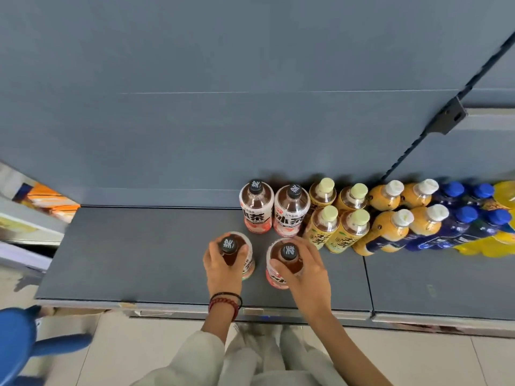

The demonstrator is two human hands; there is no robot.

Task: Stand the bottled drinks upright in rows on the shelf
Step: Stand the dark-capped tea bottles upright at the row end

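Note:
On the grey shelf [139,260] my left hand [223,267] grips the shoulder of an upright pink-labelled tea bottle [230,246] with a black cap. Beside it my right hand [303,270] grips a second tea bottle [288,253] of the same kind, also upright. Behind them two matching tea bottles [256,207] [291,211] stand against the back panel. To their right stand rows of yellow-green tea bottles [324,227], orange juice bottles [390,227] and blue-capped bottles [462,218].
The left half of the shelf holds no bottles. A black upright rail and bracket [448,118] cross the back panel at right. A blue stool [19,344] stands on the tiled floor at lower left. Packaged goods [41,199] show on the neighbouring shelf at left.

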